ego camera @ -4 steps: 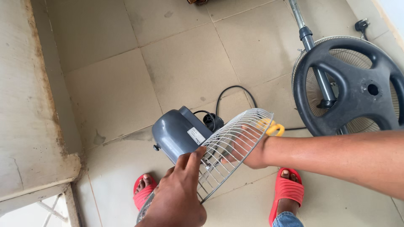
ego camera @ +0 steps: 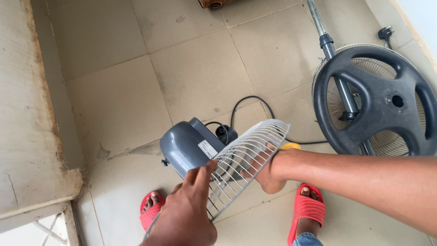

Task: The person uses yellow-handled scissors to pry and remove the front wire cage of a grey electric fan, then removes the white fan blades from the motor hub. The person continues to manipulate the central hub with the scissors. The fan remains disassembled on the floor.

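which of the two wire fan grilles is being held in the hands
The white wire grille mounted on the grey motor housing, gripped by both hands. The other grille lies flat on the tiled floor under the black round base, untouched.

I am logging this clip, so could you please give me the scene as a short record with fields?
Left hand: grips the near edge of the white wire fan guard
Right hand: fingers behind the guard, beside something yellow
Motor housing: grey, attached behind the guard
Floor: beige tiles
Nearby: black round fan base on a second guard, metal pole
Feet: red sandals
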